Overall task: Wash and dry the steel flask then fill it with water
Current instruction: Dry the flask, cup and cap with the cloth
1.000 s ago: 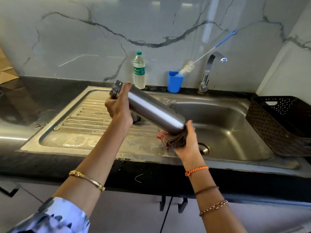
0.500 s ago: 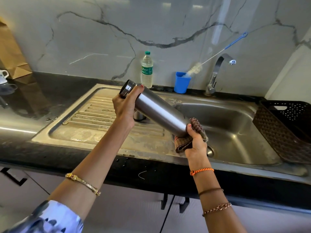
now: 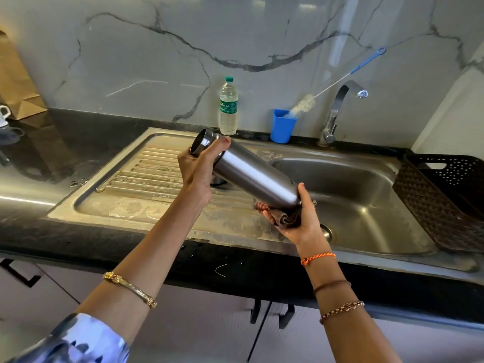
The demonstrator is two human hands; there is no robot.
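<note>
The steel flask (image 3: 251, 171) lies tilted in the air above the sink's drainboard (image 3: 146, 184), its open mouth up and to the left. My left hand (image 3: 197, 169) grips it round the neck. A brown cloth (image 3: 284, 217) is bunched under the flask's base, and my right hand (image 3: 301, 221) holds that cloth cupped against the bottom end. The flask's cap cannot be seen clearly; a small steel piece (image 3: 218, 180) shows just behind my left hand on the drainboard.
The sink basin (image 3: 353, 195) lies to the right, with the tap (image 3: 337, 111) behind it. A water bottle (image 3: 228, 106) and a blue cup (image 3: 282, 125) with a bottle brush (image 3: 303, 103) stand at the back. A dark basket (image 3: 445, 200) sits far right.
My right hand has slid the cloth from the flask's side down under its base. The flask stays in my left hand at about the same tilt.
</note>
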